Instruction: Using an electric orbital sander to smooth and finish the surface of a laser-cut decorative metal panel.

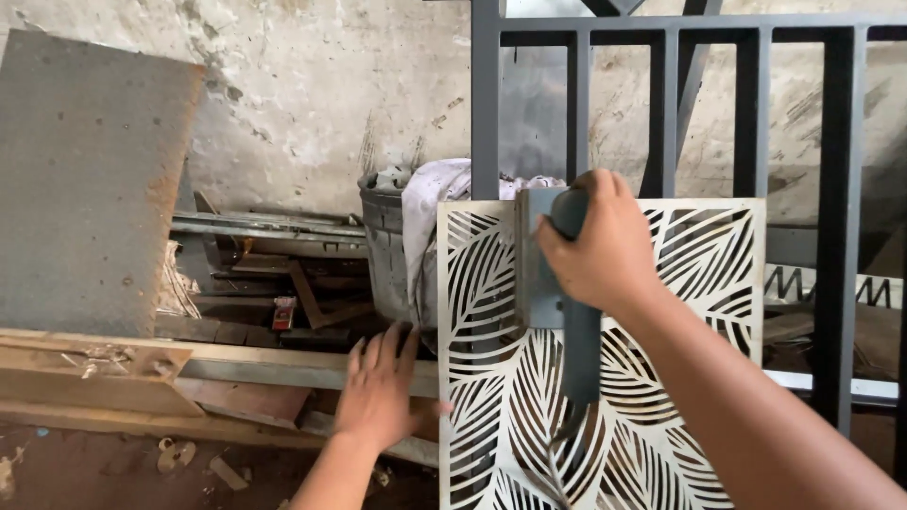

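A grey power tool [557,283] is gripped tightly by the right hand [600,241] against the leaf-cut metal panel [699,283], whose left edge is steadied by the flat, spread left hand [383,382].

The floor [85,472] is bare, reddish-brown and dirty, visible mainly at the lower left. Small pale scraps [175,455] lie scattered on it near the front. Long wooden planks [104,373] rest flat along it, running left to right, with a metal bar [283,366] lying just behind them. Further back, a pile of rusted metal offcuts [274,283] sits against the base of the wall. A grey bucket [385,250] stands upright beside that pile, a pale cloth [430,203] draped over its rim. A large rust-edged metal sheet [85,179] stands on edge at the left, leaning toward the wall.
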